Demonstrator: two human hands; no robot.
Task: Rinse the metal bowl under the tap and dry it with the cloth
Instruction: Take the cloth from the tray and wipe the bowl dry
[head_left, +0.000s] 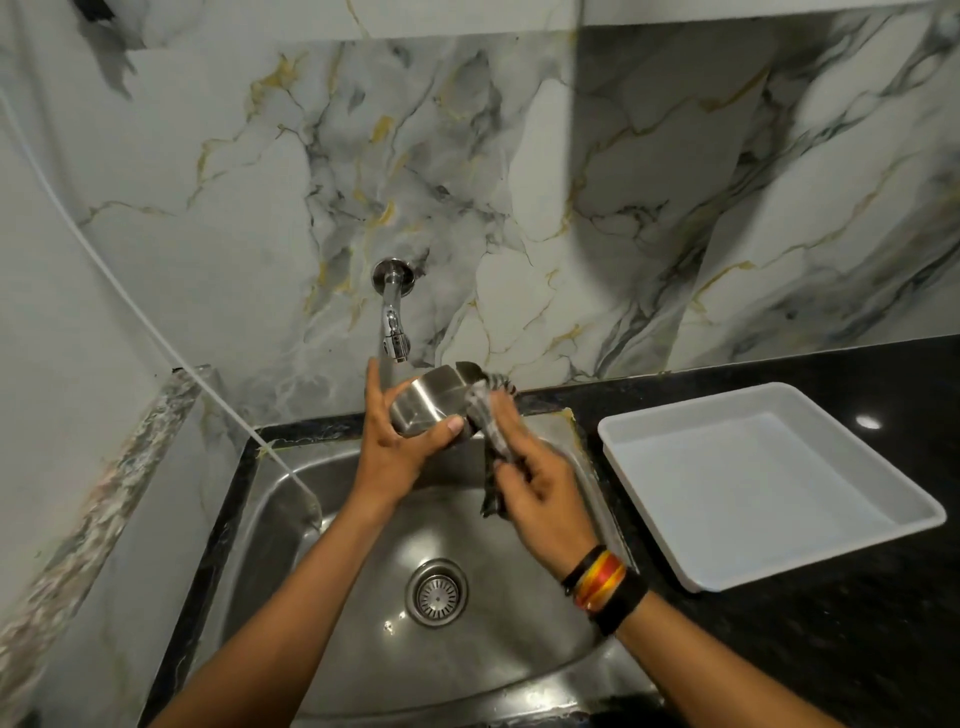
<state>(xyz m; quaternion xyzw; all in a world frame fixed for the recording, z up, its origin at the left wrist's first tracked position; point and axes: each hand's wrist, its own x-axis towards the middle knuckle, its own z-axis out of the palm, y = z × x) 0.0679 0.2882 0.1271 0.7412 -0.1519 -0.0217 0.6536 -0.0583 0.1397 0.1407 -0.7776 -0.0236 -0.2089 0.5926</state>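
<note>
Now both hands work above the sink (291, 499): the left hand (395, 441) is wrapped around the metal bowl (431, 402), tilted on its side just below the tap (392, 317), while the right hand (540, 493) clutches the striped cloth (491, 415), pressing it against the bowl's mouth. Beside them, a white tray (769, 488) sits on the black table (831, 374).

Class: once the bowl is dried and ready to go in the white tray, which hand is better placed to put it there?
Probably the left hand: it already grips the metal bowl, while the right hand is occupied with the cloth, though nearer the white tray.
</note>
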